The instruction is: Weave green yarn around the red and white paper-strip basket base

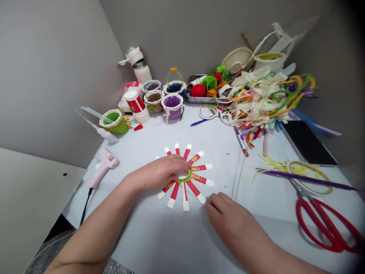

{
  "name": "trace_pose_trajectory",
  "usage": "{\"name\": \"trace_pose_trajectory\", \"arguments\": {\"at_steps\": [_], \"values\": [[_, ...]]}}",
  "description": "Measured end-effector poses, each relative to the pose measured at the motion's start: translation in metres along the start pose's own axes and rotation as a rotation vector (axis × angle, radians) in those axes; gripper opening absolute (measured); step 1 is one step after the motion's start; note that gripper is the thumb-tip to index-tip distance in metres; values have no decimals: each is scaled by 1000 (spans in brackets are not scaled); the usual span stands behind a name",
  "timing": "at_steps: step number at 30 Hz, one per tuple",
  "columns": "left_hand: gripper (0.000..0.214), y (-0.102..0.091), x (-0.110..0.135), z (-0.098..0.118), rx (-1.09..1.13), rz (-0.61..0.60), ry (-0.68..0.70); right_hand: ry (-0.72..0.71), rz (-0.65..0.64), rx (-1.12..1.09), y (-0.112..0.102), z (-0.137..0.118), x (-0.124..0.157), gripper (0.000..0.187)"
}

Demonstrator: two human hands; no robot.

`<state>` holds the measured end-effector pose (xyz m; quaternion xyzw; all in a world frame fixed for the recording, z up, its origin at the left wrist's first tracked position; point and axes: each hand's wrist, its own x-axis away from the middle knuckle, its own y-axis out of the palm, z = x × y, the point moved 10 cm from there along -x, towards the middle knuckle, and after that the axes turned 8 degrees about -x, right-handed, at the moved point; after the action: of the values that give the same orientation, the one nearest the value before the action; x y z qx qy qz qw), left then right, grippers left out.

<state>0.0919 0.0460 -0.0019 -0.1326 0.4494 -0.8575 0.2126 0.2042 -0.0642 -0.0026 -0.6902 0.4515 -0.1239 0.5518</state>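
Red-and-white paper strips (174, 198) fanned on the white tabletop (142, 232) could be dragged askew if their green ring (185, 177) is released by the left hand's pressing fingers (179, 163) or the green yarn (238, 179) is snagged by the open, seemingly empty right hand (230, 219)

Bright, even indoor light, soft shadows
The white desk (216, 140) looks pale under diffuse light; the right hand (234, 228) casts a soft shadow, while wide-lens distortion bends the edges and the right corners darken.

Left hand (161, 172) extended forward, palm down, fingers curled downward. Right hand (229, 220) palm down, fingers loosely extended, positioned just right of the left hand and nearer the wearer. Both bare.
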Motion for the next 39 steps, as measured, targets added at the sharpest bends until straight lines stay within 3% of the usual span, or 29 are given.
{"name": "trace_pose_trajectory", "arguments": {"at_steps": [7, 15, 19, 25, 30, 39], "values": [[38, -1, 0, 3, 28, 10, 0, 192, -27, -10, 2, 44, -4, 24], [33, 10, -6, 27, 78, -47, 85, 348, 123, -191, -3, 85, -25, 18], [34, 5, -6, 29, 78, -15, 79, 375, 105, -219, 1, 89, -25, 17], [19, 5, -8, 22, 34, 29, 17, 397, 82, -239, 5, 89, -24, 18], [33, 2, -7, 11, -38, 89, -88, 404, 82, -226, 3, 90, -24, 19], [28, -4, -3, 10, -44, 34, -36, 259, 41, -291, -4, 72, -26, 19]]}}
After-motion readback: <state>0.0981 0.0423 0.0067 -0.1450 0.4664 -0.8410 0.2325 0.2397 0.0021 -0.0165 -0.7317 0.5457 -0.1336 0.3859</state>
